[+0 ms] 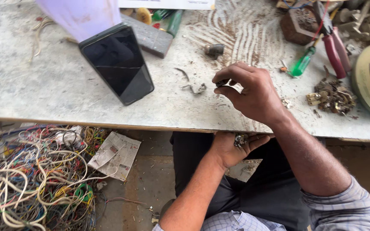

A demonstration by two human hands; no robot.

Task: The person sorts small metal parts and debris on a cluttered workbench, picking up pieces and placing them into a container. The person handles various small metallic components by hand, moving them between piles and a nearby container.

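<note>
The right hand (pixel 253 96) pinches a small dark metal part (pixel 222 82) between thumb and fingertips, just above the worktable (pixel 56 85). The left hand (pixel 232 147), below the near table edge, cups several small metal pieces (pixel 240 140) in curled fingers. Judged step: sorting small hardware from table to palm. The next move calls for a firm pinch and clear travel over the edge. A bent metal bracket (pixel 195 87) lies just left of the fingertips. A phone (pixel 116 64) leans farther left; a scrap pile (pixel 332 96) and green screwdriver (pixel 302 64) sit right. Tangled wires (pixel 35 179) cover the floor.
</note>
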